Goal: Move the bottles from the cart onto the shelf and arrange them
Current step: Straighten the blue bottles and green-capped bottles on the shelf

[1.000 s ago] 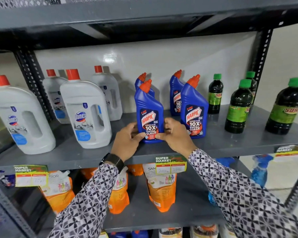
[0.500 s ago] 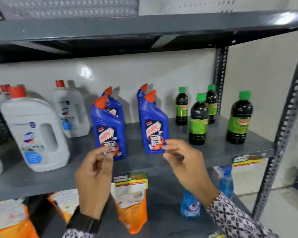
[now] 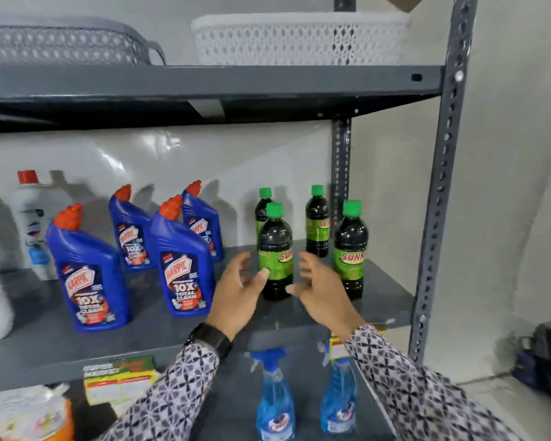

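On the grey middle shelf stand several dark bottles with green caps. The front left one rises between my two hands. My left hand is spread open just left of its base, thumb tip close to the label. On the bottle's right my right hand hovers, fingers apart, holding nothing. A second front bottle stands right of my right hand, two more behind. Several blue Harpic bottles with orange caps stand to the left. No cart is in view.
White jugs with red caps stand at the far left of the shelf. A white basket and a grey one sit on the shelf above. Two blue spray bottles stand on the lower shelf. The grey upright post bounds the right side.
My view has swung right. Both hands left the blue Harpic bottles and now flank the front green-capped bottle, fingers spread.
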